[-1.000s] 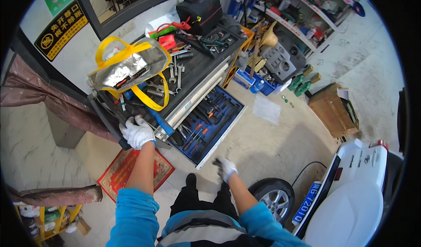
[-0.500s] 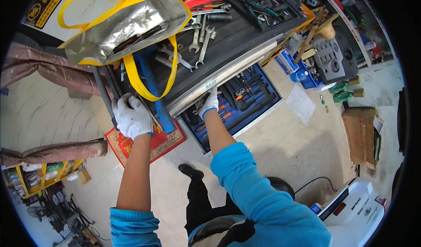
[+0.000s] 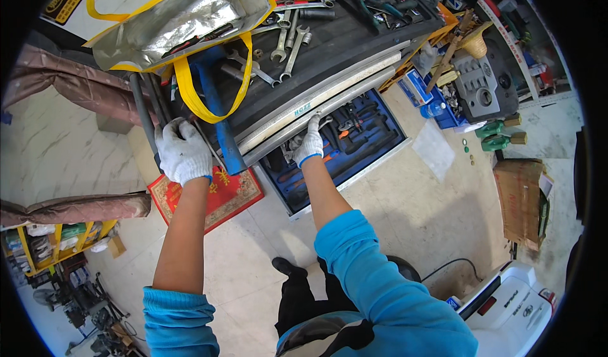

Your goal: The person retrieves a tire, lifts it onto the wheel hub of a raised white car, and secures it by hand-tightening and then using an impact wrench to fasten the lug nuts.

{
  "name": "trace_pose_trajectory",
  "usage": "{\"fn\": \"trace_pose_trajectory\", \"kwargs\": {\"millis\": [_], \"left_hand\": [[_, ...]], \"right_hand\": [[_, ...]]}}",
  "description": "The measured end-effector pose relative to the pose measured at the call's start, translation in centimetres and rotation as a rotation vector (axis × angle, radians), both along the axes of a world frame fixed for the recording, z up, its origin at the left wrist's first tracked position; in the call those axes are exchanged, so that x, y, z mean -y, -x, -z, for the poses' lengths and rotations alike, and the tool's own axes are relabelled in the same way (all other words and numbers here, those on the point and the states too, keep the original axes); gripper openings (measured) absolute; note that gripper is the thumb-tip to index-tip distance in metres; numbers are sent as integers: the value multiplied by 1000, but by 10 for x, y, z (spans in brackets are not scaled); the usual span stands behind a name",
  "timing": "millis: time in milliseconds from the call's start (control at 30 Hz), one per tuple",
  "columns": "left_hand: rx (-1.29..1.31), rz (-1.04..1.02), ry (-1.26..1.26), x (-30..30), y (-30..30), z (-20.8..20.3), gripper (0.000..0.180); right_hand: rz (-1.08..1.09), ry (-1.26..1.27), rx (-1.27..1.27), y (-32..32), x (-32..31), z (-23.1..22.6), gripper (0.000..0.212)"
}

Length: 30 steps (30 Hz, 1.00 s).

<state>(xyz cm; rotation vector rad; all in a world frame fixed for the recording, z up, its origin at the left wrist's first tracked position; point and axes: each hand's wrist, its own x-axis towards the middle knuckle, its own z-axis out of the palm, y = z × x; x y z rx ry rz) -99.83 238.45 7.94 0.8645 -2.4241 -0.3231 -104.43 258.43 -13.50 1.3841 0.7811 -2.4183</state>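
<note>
In a white knit glove, my left hand (image 3: pixel 182 151) is closed around the dark handle bar (image 3: pixel 144 113) at the left end of a black tool cart (image 3: pixel 354 46). My right hand (image 3: pixel 309 143), gloved the same way, grips the silver front edge of a cart drawer (image 3: pixel 364 83); its fingertips are partly hidden. Beneath it, a lower drawer (image 3: pixel 380 153) stands pulled out, with pliers, screwdrivers and other tools in blue foam. A blue-headed hammer (image 3: pixel 215 113) hangs at the cart's near left corner, between my hands, beside a silver bag (image 3: pixel 190 31) with yellow handles.
Several wrenches (image 3: pixel 292 51) lie on the cart top. A red mat (image 3: pixel 218 192) is on the floor below my left hand. To the right are a blue bin (image 3: pixel 446 113), a grey engine cover (image 3: pixel 478 88), a cardboard box (image 3: pixel 520 202) and a white vehicle-shaped body (image 3: pixel 513 312).
The silver drawer edge at my right hand now stands out a little from the labelled strip above it. My left hand stays on the handle bar. The view has shifted slightly.
</note>
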Motion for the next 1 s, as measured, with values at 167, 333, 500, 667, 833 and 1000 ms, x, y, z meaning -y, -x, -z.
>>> {"fn": "trace_pose_trajectory", "kwargs": {"millis": [167,333,500,667,833,1000], "left_hand": [[30,-30,-52,6,-4,-4,25],[29,-7,-34,-1,4,1,25],[-18,-9,2,2,-1,0,24],[-45,17,18,3,2,4,22],[-24,-11,2,4,-2,1,24],[31,-37,-9,-2,2,-6,26]], "right_hand": [[-40,-105,162,13,7,4,75],[-107,94,14,28,5,54,51],[-195,-92,83,-3,5,40,53],[-280,-351,171,-76,-49,44,47],[-230,-876,-47,-147,-104,25,22],[-843,-1440,-111,-164,-170,52,29]]}}
